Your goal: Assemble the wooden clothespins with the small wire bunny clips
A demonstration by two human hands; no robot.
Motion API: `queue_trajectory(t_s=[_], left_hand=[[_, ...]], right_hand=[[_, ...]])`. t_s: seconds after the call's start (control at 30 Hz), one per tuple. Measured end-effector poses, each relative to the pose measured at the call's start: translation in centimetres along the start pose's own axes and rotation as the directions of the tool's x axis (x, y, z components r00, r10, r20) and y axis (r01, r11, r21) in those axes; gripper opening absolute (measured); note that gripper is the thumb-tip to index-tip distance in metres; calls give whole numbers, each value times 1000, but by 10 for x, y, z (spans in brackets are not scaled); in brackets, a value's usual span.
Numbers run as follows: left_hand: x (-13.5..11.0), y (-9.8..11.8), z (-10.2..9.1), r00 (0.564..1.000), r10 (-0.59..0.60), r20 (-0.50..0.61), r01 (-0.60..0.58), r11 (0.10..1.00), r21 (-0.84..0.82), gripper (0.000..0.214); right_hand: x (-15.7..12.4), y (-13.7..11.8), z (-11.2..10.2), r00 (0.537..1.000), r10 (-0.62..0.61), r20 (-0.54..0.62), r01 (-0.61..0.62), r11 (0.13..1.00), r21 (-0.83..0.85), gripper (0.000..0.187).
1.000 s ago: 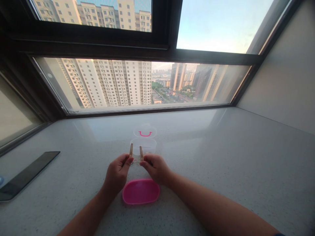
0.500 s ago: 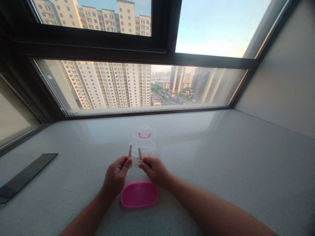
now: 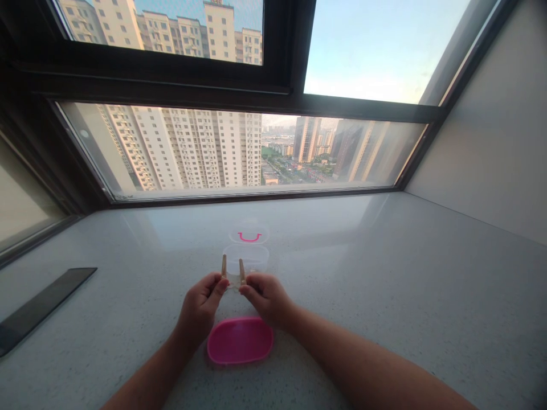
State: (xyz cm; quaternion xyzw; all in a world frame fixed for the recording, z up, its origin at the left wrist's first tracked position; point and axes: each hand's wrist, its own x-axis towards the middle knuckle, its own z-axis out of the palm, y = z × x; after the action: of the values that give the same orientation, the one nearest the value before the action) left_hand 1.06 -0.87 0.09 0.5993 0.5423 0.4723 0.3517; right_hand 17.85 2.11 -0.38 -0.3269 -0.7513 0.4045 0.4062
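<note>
My left hand (image 3: 200, 304) pinches a small wooden peg (image 3: 223, 266) that stands upright. My right hand (image 3: 265, 297) pinches a second wooden peg (image 3: 241, 271) the same way, a little apart from the first. Both pegs are held just in front of a clear plastic box (image 3: 252, 256). Behind that box lies a clear lid with a pink handle (image 3: 249, 235). A pink oval lid (image 3: 240, 340) rests on the counter below my hands, between my wrists.
The grey speckled counter (image 3: 384, 273) runs up to a wide window (image 3: 239, 151) looking onto tall buildings. A dark flat slab (image 3: 40, 307) lies at the left edge. A pale wall (image 3: 491, 154) closes the right side.
The view has drifted slightly, so hands, pegs and boxes sit a little lower and further left in frame. The grips on the two pegs are unchanged.
</note>
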Motion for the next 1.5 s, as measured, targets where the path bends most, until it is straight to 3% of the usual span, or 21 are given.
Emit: queue_trajectory(t_s=[0.47, 0.97, 1.1, 1.5], left_hand=[[0, 2, 0, 1000, 11, -15, -10, 999, 39, 24], [0, 6, -2, 994, 77, -79, -59, 976, 210, 24], [-1, 7, -1, 997, 55, -46, -47, 984, 170, 24], [1, -2, 1, 996, 41, -79, -40, 999, 19, 26]], right_hand=[[-1, -2, -2, 1000, -13, 20, 13, 1000, -15, 29], [1, 6, 0, 999, 0, 40, 1, 1000, -11, 28], [1, 6, 0, 999, -9, 37, 10, 1000, -5, 26], [2, 11, 1, 998, -8, 56, 6, 999, 48, 27]])
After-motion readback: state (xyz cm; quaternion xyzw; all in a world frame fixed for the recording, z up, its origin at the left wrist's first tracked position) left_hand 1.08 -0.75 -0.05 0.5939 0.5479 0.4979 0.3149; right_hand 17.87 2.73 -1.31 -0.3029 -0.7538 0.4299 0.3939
